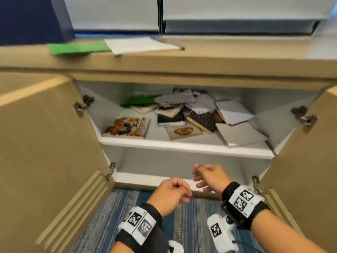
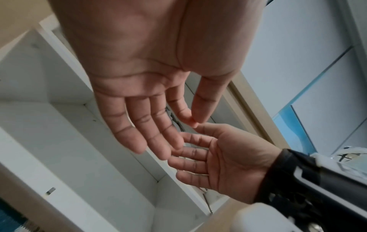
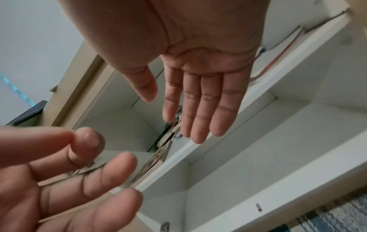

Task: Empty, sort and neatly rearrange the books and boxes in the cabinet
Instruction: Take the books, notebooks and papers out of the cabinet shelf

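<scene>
The cabinet stands with both doors swung wide. Its upper shelf carries a messy heap of books and notebooks: a colourful cookbook lying flat at the left, a dark book in the middle, spiral notebooks behind, and white books at the right. The lower shelf shows nothing on it. My left hand and right hand hover close together in front of the lower shelf, fingers relaxed, holding nothing. The wrist views show both palms bare.
The left door and right door flank my arms. On the cabinet top lie a green folder and white papers. A blue striped carpet covers the floor below my wrists.
</scene>
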The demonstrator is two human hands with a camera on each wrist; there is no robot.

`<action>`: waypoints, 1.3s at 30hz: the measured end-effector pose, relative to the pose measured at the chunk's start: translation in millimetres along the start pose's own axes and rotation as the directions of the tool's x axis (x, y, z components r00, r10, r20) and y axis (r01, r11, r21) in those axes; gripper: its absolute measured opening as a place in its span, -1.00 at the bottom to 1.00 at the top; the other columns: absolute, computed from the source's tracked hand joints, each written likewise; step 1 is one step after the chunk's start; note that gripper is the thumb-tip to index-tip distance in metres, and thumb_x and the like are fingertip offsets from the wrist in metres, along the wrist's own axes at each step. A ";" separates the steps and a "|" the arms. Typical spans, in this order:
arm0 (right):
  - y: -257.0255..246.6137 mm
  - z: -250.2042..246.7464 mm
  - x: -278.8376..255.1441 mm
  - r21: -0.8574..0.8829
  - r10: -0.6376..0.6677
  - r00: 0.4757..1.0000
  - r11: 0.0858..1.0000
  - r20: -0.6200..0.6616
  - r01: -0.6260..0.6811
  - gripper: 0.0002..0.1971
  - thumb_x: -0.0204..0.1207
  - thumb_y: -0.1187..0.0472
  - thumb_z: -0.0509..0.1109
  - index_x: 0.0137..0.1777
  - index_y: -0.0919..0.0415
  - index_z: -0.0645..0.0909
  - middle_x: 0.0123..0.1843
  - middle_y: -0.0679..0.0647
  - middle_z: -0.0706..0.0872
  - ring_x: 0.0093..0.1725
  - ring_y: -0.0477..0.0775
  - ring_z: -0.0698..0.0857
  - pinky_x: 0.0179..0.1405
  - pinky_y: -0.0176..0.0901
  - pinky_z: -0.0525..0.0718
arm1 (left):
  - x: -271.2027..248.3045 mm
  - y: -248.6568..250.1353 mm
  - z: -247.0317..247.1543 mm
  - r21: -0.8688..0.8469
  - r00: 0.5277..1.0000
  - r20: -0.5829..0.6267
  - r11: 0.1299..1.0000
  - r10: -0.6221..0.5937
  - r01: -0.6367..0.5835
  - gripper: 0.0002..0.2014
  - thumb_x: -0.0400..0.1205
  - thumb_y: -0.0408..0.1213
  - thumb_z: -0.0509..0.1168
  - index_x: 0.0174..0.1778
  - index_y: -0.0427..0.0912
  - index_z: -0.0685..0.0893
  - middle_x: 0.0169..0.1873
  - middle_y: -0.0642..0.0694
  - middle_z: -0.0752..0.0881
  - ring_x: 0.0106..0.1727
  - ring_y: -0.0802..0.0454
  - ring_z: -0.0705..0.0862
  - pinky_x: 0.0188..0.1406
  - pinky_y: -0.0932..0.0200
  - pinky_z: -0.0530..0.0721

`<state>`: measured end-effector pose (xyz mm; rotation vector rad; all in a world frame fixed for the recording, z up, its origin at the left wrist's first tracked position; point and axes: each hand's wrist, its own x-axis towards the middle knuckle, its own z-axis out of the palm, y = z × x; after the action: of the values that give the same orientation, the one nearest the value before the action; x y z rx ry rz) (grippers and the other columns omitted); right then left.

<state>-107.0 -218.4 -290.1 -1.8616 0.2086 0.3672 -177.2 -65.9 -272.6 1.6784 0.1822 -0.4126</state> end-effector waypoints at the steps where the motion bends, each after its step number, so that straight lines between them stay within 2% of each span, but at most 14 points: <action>1: -3.7 -4.1 -1.1 -0.022 -0.014 1.000 1.000 -0.011 0.014 -0.70 0.66 0.01 0.28 -0.11 0.21 0.68 -0.17 0.14 0.76 -0.38 0.05 0.64 -0.37 -0.20 0.52 | -1.2 4.6 1.5 0.003 1.000 -0.001 1.000 0.003 -0.003 -0.84 0.68 -0.39 0.24 -0.18 -0.09 0.61 -0.17 -0.08 0.79 -0.20 0.04 0.74 -0.42 0.30 0.49; 4: -14.8 -11.8 18.2 -0.031 -0.055 0.998 0.998 -0.026 0.054 -0.72 0.66 0.05 0.30 -0.12 0.26 0.66 -0.23 0.16 0.72 -0.40 0.08 0.59 -0.45 -0.23 0.44 | 15.8 13.3 -1.8 -0.040 1.000 -0.012 0.999 0.029 -0.029 -0.86 0.68 -0.35 0.25 -0.17 -0.08 0.63 -0.19 -0.04 0.80 -0.20 0.06 0.75 -0.40 0.31 0.51; 7: -24.3 -5.3 51.3 -0.076 -0.063 0.998 0.995 -0.027 0.061 -0.73 0.65 0.07 0.31 -0.17 0.26 0.64 -0.29 0.15 0.66 -0.42 0.08 0.54 -0.50 -0.26 0.36 | 38.3 10.6 -11.2 -0.068 1.000 0.003 0.998 0.006 -0.005 -0.86 0.67 -0.31 0.28 -0.19 -0.04 0.65 -0.22 0.02 0.81 -0.23 0.11 0.76 -0.40 0.34 0.53; 10: -43.1 9.8 89.0 -0.157 -0.076 0.997 0.985 -0.028 0.071 -0.70 0.65 0.03 0.32 -0.14 0.26 0.68 -0.27 0.12 0.69 -0.39 0.07 0.58 -0.49 -0.25 0.43 | 60.2 10.1 -32.7 -0.090 1.000 0.023 0.996 -0.001 0.004 -0.89 0.67 -0.31 0.29 -0.17 -0.06 0.65 -0.20 0.01 0.80 -0.24 0.11 0.74 -0.40 0.33 0.52; 14: -75.1 37.7 122.8 -0.244 -0.099 0.995 0.965 -0.004 0.096 -0.72 0.64 0.07 0.31 -0.09 0.29 0.68 -0.26 0.14 0.69 -0.38 0.08 0.59 -0.52 -0.28 0.41 | 79.7 17.6 -74.3 -0.123 0.998 -0.055 0.992 0.021 -0.027 -0.86 0.69 -0.34 0.24 -0.16 -0.06 0.63 -0.14 -0.07 0.77 -0.22 0.09 0.72 -0.40 0.30 0.46; 17: -100.0 56.3 142.1 -0.401 -0.169 0.986 0.903 -0.009 0.151 -0.71 0.59 0.03 0.36 -0.28 0.20 0.66 -0.32 0.14 0.71 -0.39 0.11 0.64 -0.48 -0.25 0.46 | 85.5 30.1 -106.1 -0.150 0.992 -0.107 0.985 0.073 -0.089 -0.85 0.69 -0.34 0.23 -0.16 -0.06 0.62 -0.15 -0.06 0.75 -0.22 0.10 0.71 -0.40 0.32 0.46; 19: -118.0 68.0 153.8 -0.578 -0.243 0.970 0.789 0.014 0.206 -0.69 0.56 0.01 0.37 -0.37 0.13 0.65 -0.36 0.05 0.72 -0.31 0.11 0.68 -0.40 -0.26 0.46 | 91.7 36.5 -125.3 -0.175 0.986 -0.133 0.977 0.100 -0.122 -0.85 0.69 -0.34 0.23 -0.17 -0.05 0.62 -0.15 -0.07 0.74 -0.25 0.12 0.69 -0.42 0.35 0.45; 21: -137.6 77.0 164.0 -0.733 -0.277 0.960 0.645 0.040 0.217 -0.77 0.57 0.02 0.34 -0.25 0.07 0.71 -0.27 0.00 0.73 -0.16 0.07 0.69 -0.27 -0.26 0.49 | 103.0 43.0 -139.1 -0.199 0.982 -0.156 0.970 0.108 -0.138 -0.84 0.69 -0.36 0.23 -0.16 -0.06 0.62 -0.16 -0.09 0.73 -0.27 0.12 0.68 -0.44 0.35 0.44; 24: -162.2 96.4 211.5 -0.852 -0.328 0.937 0.451 0.117 0.264 -0.78 0.57 0.00 0.31 0.05 0.06 0.72 0.07 0.07 0.76 0.13 0.15 0.71 0.05 -0.21 0.61 | 136.0 41.2 -159.0 -0.232 0.973 -0.209 0.962 0.096 -0.145 -0.85 0.67 -0.36 0.23 -0.17 -0.06 0.63 -0.16 -0.09 0.72 -0.23 0.08 0.68 -0.43 0.33 0.44; 26: -170.8 105.4 247.3 -0.895 -0.336 0.930 0.352 0.151 0.273 -0.68 0.59 -0.04 0.31 0.24 0.07 0.65 0.23 0.08 0.72 0.20 0.19 0.68 0.09 -0.19 0.59 | 159.3 35.2 -167.5 -0.236 0.964 -0.255 0.962 0.078 -0.140 -0.87 0.65 -0.36 0.27 -0.15 -0.06 0.65 -0.13 -0.10 0.71 -0.17 0.05 0.68 -0.37 0.32 0.49; 28: -176.6 114.8 284.4 -0.917 -0.341 0.924 0.286 0.174 0.278 -0.61 0.61 -0.02 0.29 0.37 0.12 0.56 0.29 0.15 0.68 0.22 0.24 0.67 0.08 -0.13 0.60 | 184.3 23.0 -173.4 -0.241 0.954 -0.296 0.961 0.057 -0.132 -0.90 0.64 -0.36 0.30 -0.10 -0.07 0.68 -0.12 -0.10 0.70 -0.12 0.03 0.68 -0.29 0.31 0.52; 31: -185.3 128.1 335.4 -0.914 -0.387 0.902 0.264 0.193 0.309 -0.67 0.60 0.06 0.30 0.32 0.15 0.58 0.25 0.20 0.69 0.17 0.30 0.67 0.09 -0.06 0.64 | 211.9 7.6 -181.1 -0.283 0.954 -0.299 0.954 0.013 -0.102 -0.91 0.65 -0.33 0.31 0.02 -0.11 0.69 -0.09 -0.07 0.73 -0.11 0.07 0.70 -0.25 0.32 0.53; 35: -192.3 143.4 384.0 -0.918 -0.386 0.900 0.243 0.204 0.312 -0.56 0.60 -0.01 0.30 0.42 0.15 0.52 0.39 0.21 0.62 0.30 0.28 0.62 0.26 -0.07 0.57 | 239.1 -3.3 -190.2 -0.277 0.964 -0.264 0.960 -0.028 -0.048 -0.88 0.66 -0.25 0.32 0.08 -0.02 0.70 0.05 -0.08 0.76 -0.07 0.15 0.75 -0.14 0.28 0.56; 39: -201.4 163.4 414.5 -0.933 -0.397 0.901 0.223 0.177 0.281 -0.49 0.58 -0.01 0.29 0.50 0.10 0.42 0.47 0.23 0.46 0.39 0.33 0.51 0.35 0.12 0.57 | 257.2 0.3 -202.8 -0.269 0.969 -0.244 0.962 -0.031 -0.037 -0.89 0.66 -0.26 0.33 0.07 -0.05 0.68 -0.04 -0.09 0.75 -0.11 0.14 0.68 -0.19 0.35 0.53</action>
<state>321.6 16.5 -302.9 -3.0660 -0.5177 0.0303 93.2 103.2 -347.3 1.4530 0.4026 -0.1647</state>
